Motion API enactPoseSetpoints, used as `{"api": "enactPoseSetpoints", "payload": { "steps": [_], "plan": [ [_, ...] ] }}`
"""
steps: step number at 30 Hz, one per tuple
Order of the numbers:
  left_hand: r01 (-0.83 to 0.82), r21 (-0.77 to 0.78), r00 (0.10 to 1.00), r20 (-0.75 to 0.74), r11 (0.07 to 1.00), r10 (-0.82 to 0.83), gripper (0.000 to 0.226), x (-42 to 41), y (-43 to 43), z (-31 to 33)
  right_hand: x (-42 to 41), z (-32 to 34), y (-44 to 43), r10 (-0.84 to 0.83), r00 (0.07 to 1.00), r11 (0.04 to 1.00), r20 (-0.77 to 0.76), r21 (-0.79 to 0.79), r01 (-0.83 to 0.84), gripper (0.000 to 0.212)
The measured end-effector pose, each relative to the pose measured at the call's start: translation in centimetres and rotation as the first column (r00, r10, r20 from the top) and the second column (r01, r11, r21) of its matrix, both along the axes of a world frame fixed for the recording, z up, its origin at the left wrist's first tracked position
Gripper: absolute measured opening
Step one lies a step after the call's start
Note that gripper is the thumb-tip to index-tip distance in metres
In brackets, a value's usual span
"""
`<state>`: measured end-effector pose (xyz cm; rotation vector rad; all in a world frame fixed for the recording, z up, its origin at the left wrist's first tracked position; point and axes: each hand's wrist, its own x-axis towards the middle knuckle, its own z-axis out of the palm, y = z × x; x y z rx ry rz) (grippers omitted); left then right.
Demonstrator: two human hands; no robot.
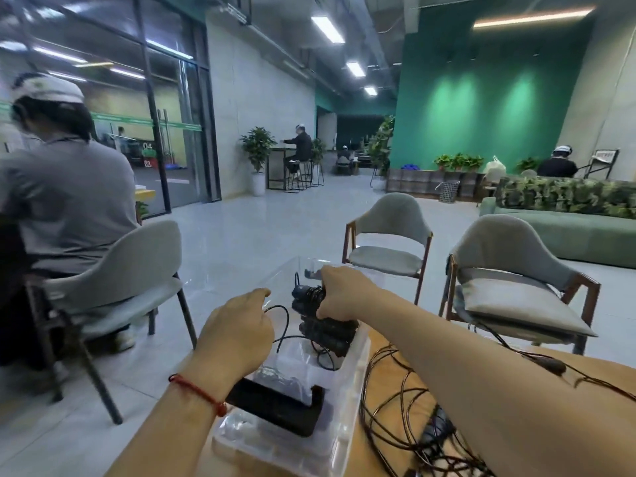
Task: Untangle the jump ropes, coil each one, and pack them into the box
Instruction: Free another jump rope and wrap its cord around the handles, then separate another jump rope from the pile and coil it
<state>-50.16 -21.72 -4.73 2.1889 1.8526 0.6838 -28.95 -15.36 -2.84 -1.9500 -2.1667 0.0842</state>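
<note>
- Here, the right hand [344, 294] is wrapping its curled fingers round a coiled black jump rope [327, 333] — inside the clear box [359, 359].
- The left hand [241, 325] is pinching a thin black cord [284, 311].
- Tangled ropes [392, 418] are lying on the table [385, 383] — beside the box.

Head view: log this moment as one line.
right hand: grips coiled rope bundle in clear box | left hand: holds cord | loose ropes: tangled beside box

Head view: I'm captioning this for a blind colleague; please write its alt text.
The right hand holds a bundle of black jump-rope handles at a clear plastic box while the left hand holds a thin black cord. More tangled ropes lie on the wooden table alongside.
</note>
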Motion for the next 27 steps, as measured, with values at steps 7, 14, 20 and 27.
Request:
{"api": "enactPoseSetpoints", "payload": {
  "steps": [7,14,20,27],
  "plan": [
    [0.06,-0.007,0.994,-0.087,0.998,-0.06,0.048,0.1,-0.3,0.4,-1.6,-0.9,3.0,0.113,0.978,0.95,0.177,-0.306,-0.054,0.064],
    [0.063,-0.025,0.995,-0.075,0.998,-0.064,0.052,-0.1,0.2,0.0,-2.7,-3.8,4.5,0.255,0.868,0.912,0.426,-0.405,-0.069,0.067],
    [0.045,-0.01,0.998,-0.054,0.999,-0.045,0.05,0.0,0.3,-0.3,-2.9,-4.5,4.8,0.272,0.861,0.883,0.431,-0.467,-0.045,0.055],
    [0.038,-0.014,0.998,-0.055,0.999,-0.039,0.05,-0.1,0.3,-0.4,-3.3,-5.6,5.0,0.272,0.887,0.837,0.374,-0.546,-0.027,0.051]
  ]
}}
